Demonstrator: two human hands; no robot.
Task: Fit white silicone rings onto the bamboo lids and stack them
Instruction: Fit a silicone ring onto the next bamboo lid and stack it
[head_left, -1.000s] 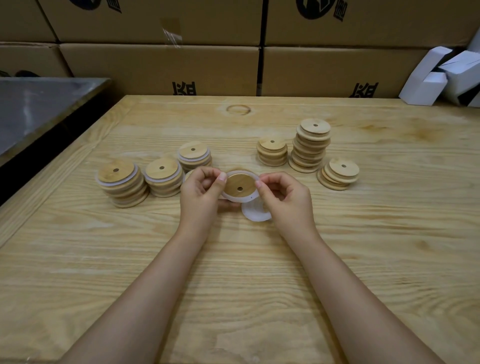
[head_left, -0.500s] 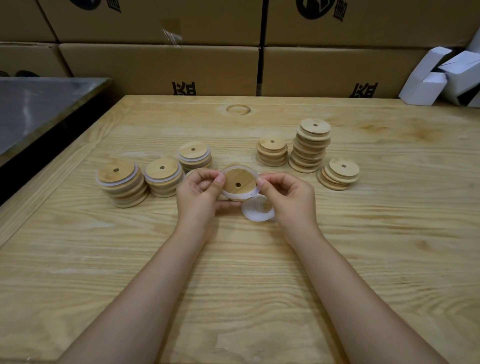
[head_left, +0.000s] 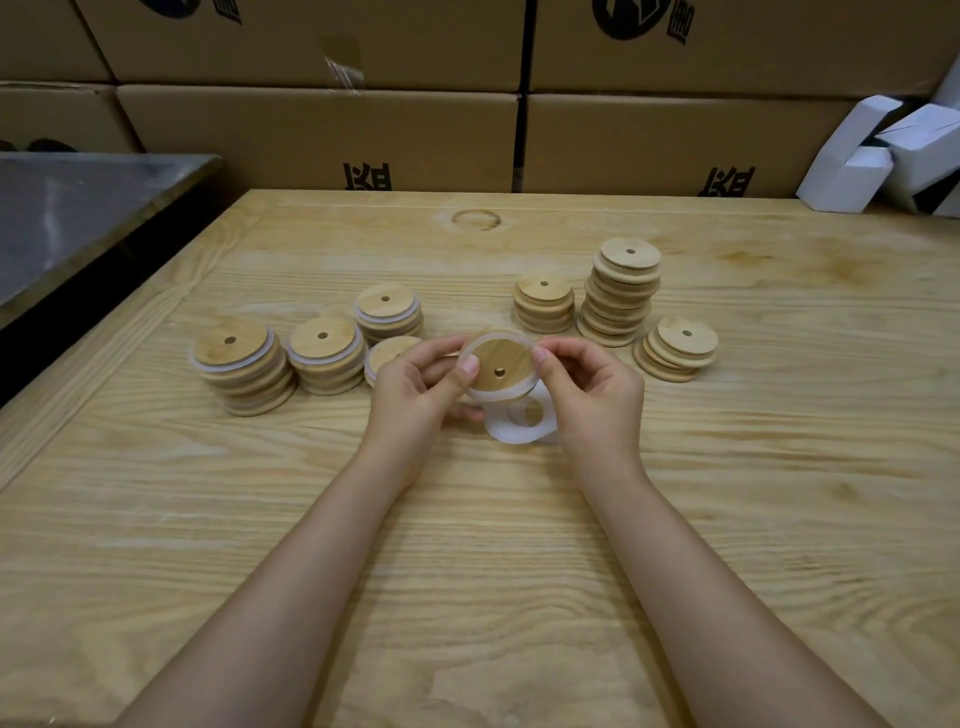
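Lid: bamboo lid (head_left: 501, 364) held above mid-bench, its holed face tilted up toward me.
Hands: my left hand (head_left: 415, 395) and right hand (head_left: 597, 395) pinch its opposite edges.
Loose ring: white silicone ring (head_left: 506, 435) lies flat on the bench (head_left: 519, 571), just beneath the lid.

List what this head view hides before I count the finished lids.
1. The held lid, head view: its underside faces away, and the left hand and right hand cover parts of the rim, so ring seating is unclear.
2. The loose rings: partly under the right hand, count unclear.
3. The partly hidden lid: the left hand covers most of it.
4. The carton logos: cut off by the top edge.
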